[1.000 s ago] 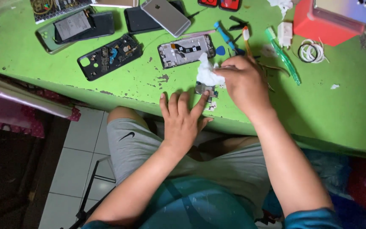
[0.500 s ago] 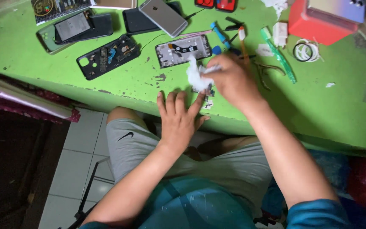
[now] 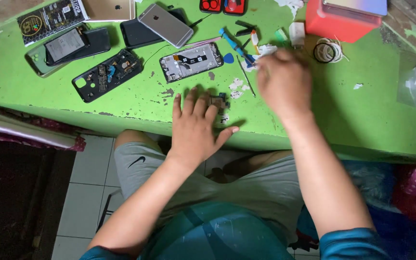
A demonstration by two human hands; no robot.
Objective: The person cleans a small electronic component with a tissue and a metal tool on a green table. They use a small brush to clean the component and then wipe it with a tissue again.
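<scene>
With the opened silver phone frame (image 3: 191,61) lying stripped on the green table (image 3: 352,120), the left hand (image 3: 196,127) is pressing flat, grip released, on a small dark component (image 3: 217,102), while the blurred right hand (image 3: 285,82), grip unclear, is hovering near the tools, reassembly still undone.

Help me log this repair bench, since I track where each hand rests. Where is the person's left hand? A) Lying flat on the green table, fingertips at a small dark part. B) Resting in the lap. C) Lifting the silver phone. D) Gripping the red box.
A: the left hand lies flat on the green table, fingertips touching a small dark part.
</scene>
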